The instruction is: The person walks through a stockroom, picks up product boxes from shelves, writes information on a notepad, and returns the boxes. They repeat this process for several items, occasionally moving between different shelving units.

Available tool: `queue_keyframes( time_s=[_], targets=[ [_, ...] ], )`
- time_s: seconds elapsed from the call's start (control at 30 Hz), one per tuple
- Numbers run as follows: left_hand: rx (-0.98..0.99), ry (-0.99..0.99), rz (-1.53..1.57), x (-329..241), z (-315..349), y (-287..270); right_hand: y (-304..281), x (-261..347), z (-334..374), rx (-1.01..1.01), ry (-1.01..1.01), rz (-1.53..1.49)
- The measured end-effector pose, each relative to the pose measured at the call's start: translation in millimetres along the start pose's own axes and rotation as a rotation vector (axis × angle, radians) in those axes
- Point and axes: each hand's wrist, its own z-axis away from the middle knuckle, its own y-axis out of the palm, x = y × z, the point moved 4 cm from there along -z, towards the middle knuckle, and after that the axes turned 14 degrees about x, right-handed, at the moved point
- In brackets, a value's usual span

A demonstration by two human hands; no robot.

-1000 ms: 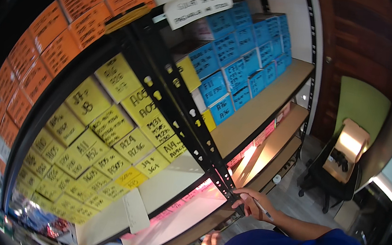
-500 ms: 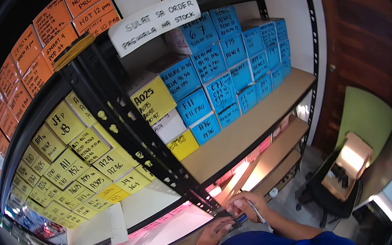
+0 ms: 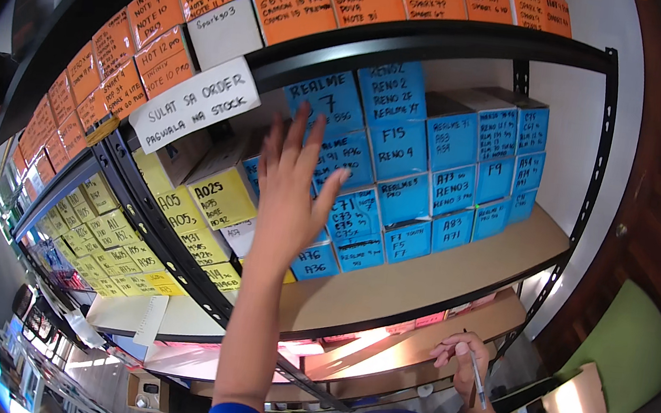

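My left hand [image 3: 293,194] is raised in front of a stack of blue-labelled boxes [image 3: 402,147] on the shelf. Its fingers are spread and it holds nothing. The fingertips overlap the upper left boxes; whether they touch them I cannot tell. Lower right, below the shelf board [image 3: 430,263], my right hand [image 3: 459,361] grips a slim pen [image 3: 478,382], which points down and to the right. Handwritten marks cover the box fronts. Yellow-labelled boxes [image 3: 223,197] stand just left of my left forearm.
Orange-labelled boxes [image 3: 368,0] line the top shelf. A white paper sign [image 3: 195,104] hangs at the black shelf post [image 3: 176,205]. More yellow boxes fill the left bay. At lower right are a green panel [image 3: 628,346] and an opened cardboard box [image 3: 576,402].
My left hand has risen from beside the right hand to the blue boxes, fingers spreading. My right hand, still with the pen, appears further right and lower. The view has turned, showing more shelf.
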Motion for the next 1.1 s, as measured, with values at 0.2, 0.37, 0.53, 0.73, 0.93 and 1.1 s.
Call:
queue_keyframes(
  time_s=[0.2, 0.37, 0.53, 0.73, 0.93, 1.1],
  targets=[
    [0.038, -0.182, -0.306, 51, -70, 3, -35, -6, 12, -0.060, 0.009, -0.114],
    [0.067, -0.241, -0.292, 36, -81, -11, -68, -19, 28, -0.155, 0.132, -0.041],
    [-0.203, -0.145, -0.194, 35, -41, -6, -79, -17, 21, -0.116, 0.082, 0.018],
    [0.080, 0.039, -0.460, 26, -41, -15, -75, -18, 9, -0.088, 0.104, -0.002],
    [-0.103, -0.089, -0.130, 36, -44, 0, -55, -28, 1, -0.059, 0.158, -0.069],
    [0.056, -0.182, 0.258, 62, -43, 6, -14, -49, 0, 0.019, 0.246, -0.179]
  ],
)
